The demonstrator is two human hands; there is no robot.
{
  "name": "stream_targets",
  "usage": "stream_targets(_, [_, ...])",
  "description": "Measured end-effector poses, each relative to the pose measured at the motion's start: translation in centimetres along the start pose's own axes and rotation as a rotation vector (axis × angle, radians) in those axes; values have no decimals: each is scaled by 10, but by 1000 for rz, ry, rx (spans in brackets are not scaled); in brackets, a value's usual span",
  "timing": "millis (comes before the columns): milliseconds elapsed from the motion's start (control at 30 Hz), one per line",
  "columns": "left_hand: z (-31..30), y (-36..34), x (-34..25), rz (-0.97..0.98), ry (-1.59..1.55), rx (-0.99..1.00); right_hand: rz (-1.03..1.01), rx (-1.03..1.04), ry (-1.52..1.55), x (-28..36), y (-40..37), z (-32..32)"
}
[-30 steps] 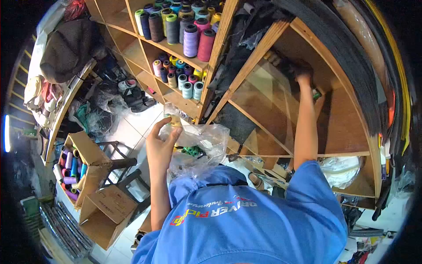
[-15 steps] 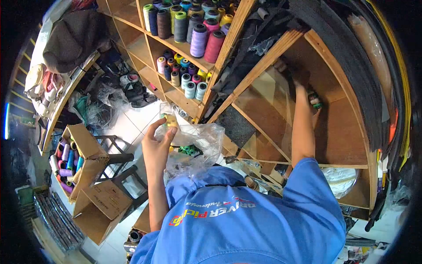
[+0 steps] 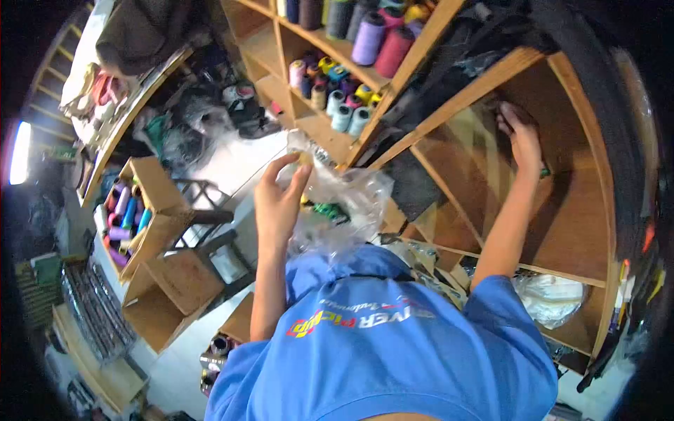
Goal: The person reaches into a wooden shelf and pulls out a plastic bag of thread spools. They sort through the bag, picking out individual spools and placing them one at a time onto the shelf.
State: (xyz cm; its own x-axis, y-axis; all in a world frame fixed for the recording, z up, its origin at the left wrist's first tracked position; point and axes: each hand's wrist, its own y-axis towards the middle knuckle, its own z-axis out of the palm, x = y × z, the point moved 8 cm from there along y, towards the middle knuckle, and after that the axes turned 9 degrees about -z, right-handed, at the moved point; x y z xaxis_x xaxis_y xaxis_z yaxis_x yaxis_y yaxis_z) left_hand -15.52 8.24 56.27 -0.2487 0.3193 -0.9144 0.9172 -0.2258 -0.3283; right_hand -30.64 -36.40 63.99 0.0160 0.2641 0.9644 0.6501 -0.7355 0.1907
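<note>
My left hand (image 3: 277,203) is raised in front of my chest, with thumb and fingertips closed on a small yellowish piece (image 3: 305,158), too blurred to name. A crumpled clear plastic bag (image 3: 365,200) hangs beside that hand, with green items (image 3: 328,210) showing inside. My right hand (image 3: 523,140) reaches deep into a wooden shelf compartment (image 3: 562,210). Its fingers are partly spread and bent near the back wall, and I see nothing between them. A small green thing (image 3: 545,170) shows beside the right wrist, mostly hidden.
Thread cones (image 3: 368,38) in many colours fill the shelves ahead. A cardboard box (image 3: 158,189) of thread spools stands at left, near an open carton (image 3: 161,302). Dark strips of material (image 3: 597,105) hang at right. A white plastic-wrapped bundle (image 3: 554,298) lies in the lower compartment.
My right hand has shifted within the compartment, and its fingers now show more plainly. My left hand still pinches the yellowish piece. The whole view has swung, moving the shelves rightward and up.
</note>
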Motion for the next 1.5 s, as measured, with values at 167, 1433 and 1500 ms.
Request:
stream_targets(167, [1, 0, -5, -27, -216, 71, 194, 1292, 151, 45, -169, 202])
stream_targets(1433, [41, -12, -8, -41, -208, 192, -406, 579, -816, -161, -220, 309])
stream_targets(1500, [43, -9, -5, -38, -259, 213, -208, 867, -931, -146, -227, 303])
